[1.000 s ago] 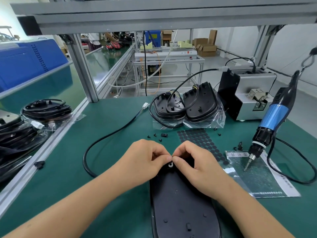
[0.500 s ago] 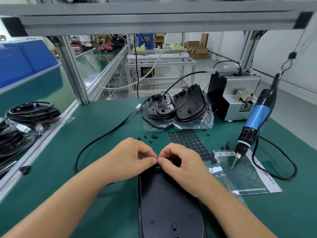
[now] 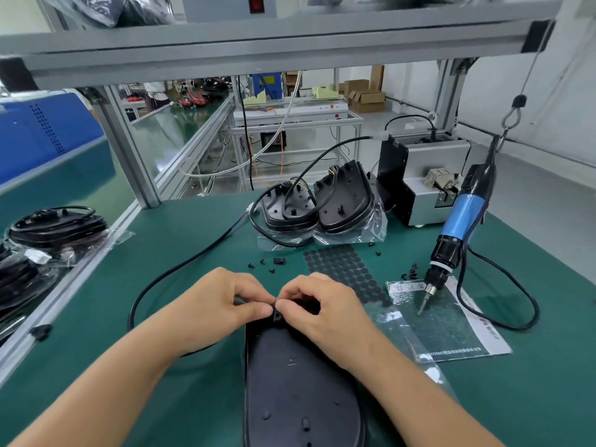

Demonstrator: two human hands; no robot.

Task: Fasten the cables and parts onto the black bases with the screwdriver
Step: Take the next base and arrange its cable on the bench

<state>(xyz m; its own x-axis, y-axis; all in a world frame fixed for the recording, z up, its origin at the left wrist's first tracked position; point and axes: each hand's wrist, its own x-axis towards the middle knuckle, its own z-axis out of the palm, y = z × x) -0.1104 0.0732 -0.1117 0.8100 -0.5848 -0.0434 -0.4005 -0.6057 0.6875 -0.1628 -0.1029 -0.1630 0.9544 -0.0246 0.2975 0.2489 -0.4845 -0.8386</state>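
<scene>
Left hand (image 3: 222, 304): fingers curled, pinching a small black part (image 3: 277, 316) at the far tip of the black base (image 3: 300, 382).
Right hand (image 3: 322, 312): pinches the same part.
Screwdriver (image 3: 458, 233): hangs well right, untouched.
Risk: the part could shift off its hole once one hand releases it.

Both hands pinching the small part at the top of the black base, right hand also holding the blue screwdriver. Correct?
Not quite. The head view shows the blue screwdriver hanging free from its hook at the right of the bench, its tip over the printed sheet, in nobody's grip. The rest holds: left hand and right hand both pinch the small part at the top of the black base.
</scene>
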